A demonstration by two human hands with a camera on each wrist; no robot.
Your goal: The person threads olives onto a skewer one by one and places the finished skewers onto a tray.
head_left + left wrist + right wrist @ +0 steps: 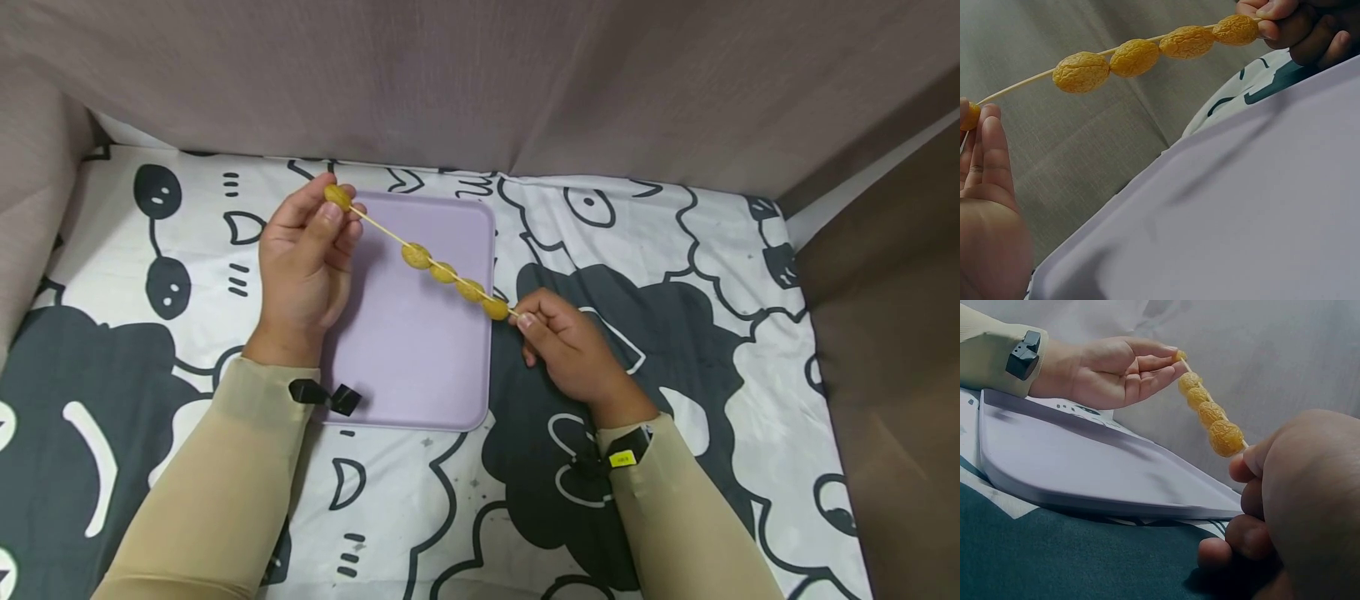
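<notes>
A thin wooden skewer [381,227] slants above the tray, with several wrinkled yellow oval balls [442,272] threaded close together toward its right end. That end is pinched between the thumb and forefinger of my right hand [566,346], right beside the last ball. At the far left end, my left hand [307,250] holds one more yellow ball [337,197] between thumb and fingers, with the skewer meeting it. Bare skewer shows between this ball and the others. In the left wrist view the skewer [1019,84] bows slightly.
Beneath the skewer lies a shallow lilac tray [420,367] with a raised rim. It rests on a black-and-white cartoon-print cloth [420,508]. Grey-brown fabric [420,83] rises behind, and a brown panel [892,333] stands at the right.
</notes>
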